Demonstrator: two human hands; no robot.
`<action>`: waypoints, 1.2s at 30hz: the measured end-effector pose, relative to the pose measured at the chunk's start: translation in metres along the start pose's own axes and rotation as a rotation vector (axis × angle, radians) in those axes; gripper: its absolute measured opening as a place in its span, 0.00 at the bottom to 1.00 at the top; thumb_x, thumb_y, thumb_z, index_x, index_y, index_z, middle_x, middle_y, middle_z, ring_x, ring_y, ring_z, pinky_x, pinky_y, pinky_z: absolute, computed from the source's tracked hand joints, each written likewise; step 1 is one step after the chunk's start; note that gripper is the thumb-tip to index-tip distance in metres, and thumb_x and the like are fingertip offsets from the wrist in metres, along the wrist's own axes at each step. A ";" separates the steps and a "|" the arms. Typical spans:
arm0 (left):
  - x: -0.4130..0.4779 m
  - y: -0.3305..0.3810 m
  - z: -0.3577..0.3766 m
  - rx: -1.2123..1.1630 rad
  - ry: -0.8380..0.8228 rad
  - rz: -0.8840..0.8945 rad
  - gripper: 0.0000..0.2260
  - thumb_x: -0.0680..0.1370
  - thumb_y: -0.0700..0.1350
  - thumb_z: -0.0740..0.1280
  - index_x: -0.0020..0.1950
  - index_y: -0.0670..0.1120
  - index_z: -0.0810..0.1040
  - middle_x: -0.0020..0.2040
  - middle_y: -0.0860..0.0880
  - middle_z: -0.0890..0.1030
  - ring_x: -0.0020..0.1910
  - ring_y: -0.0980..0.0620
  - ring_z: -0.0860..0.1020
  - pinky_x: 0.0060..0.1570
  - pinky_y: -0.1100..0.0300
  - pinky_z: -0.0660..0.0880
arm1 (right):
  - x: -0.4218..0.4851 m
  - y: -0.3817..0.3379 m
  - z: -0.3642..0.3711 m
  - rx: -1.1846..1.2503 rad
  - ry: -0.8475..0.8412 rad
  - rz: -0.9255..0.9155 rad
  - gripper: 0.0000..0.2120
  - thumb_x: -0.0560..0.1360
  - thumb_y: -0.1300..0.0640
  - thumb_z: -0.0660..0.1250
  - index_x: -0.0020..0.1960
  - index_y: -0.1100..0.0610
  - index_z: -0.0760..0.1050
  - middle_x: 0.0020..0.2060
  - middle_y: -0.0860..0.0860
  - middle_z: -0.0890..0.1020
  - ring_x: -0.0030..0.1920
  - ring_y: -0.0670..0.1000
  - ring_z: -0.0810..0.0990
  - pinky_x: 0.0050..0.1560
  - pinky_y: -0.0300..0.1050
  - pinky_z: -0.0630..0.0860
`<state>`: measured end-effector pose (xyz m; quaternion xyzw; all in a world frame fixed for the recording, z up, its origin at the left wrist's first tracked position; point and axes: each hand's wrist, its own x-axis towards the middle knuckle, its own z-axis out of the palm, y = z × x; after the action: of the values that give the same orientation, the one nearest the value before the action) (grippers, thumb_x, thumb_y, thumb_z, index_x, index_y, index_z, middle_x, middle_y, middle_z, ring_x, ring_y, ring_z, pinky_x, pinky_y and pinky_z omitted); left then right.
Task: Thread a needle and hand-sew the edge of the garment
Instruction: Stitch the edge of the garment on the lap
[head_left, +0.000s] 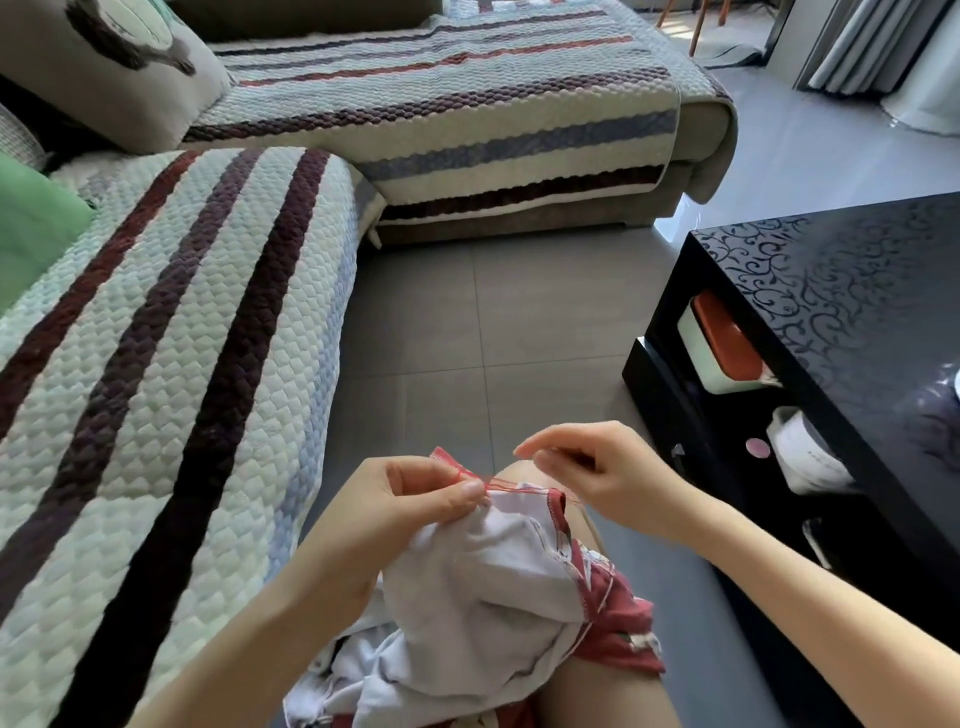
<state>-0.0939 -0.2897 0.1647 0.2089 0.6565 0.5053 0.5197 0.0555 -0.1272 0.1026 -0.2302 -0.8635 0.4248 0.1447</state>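
Two hands meet: the left hand (415, 499) pinches the white garment (478, 582) at its red edge, the right hand (587, 467) pinches the red thread (514, 486).

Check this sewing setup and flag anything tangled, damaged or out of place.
Nothing looks spilled or damaged. One thing to watch: the red thread shows as several strands bunched where the left hand pinches the edge of the garment, stretching toward the right hand; whether it is tangled is unclear.

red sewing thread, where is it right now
Head view, lower centre: the red sewing thread stretches from the left hand, pinching the white red-trimmed garment, across to the right hand.
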 end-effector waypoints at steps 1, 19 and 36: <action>-0.001 0.000 -0.001 0.018 0.000 0.003 0.08 0.65 0.44 0.76 0.38 0.40 0.85 0.38 0.41 0.83 0.37 0.50 0.79 0.35 0.64 0.75 | -0.001 0.005 -0.003 -0.074 0.009 0.015 0.08 0.77 0.58 0.66 0.50 0.50 0.83 0.27 0.38 0.77 0.31 0.41 0.73 0.36 0.31 0.65; 0.000 0.004 -0.010 0.026 0.043 -0.030 0.07 0.61 0.44 0.74 0.34 0.40 0.84 0.34 0.41 0.81 0.31 0.52 0.79 0.30 0.66 0.75 | -0.017 0.083 0.025 -0.162 0.089 0.108 0.02 0.70 0.57 0.75 0.42 0.51 0.84 0.27 0.31 0.75 0.31 0.40 0.73 0.33 0.31 0.61; -0.014 0.009 0.006 0.091 -0.045 0.001 0.06 0.62 0.42 0.78 0.33 0.42 0.84 0.36 0.43 0.84 0.35 0.53 0.80 0.35 0.68 0.74 | 0.003 0.157 -0.031 -0.255 0.442 1.222 0.17 0.73 0.62 0.67 0.61 0.65 0.75 0.55 0.63 0.80 0.57 0.64 0.78 0.56 0.51 0.75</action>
<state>-0.0853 -0.2949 0.1797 0.2436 0.6669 0.4705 0.5240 0.1098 -0.0217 -0.0045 -0.7757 -0.5709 0.2679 0.0231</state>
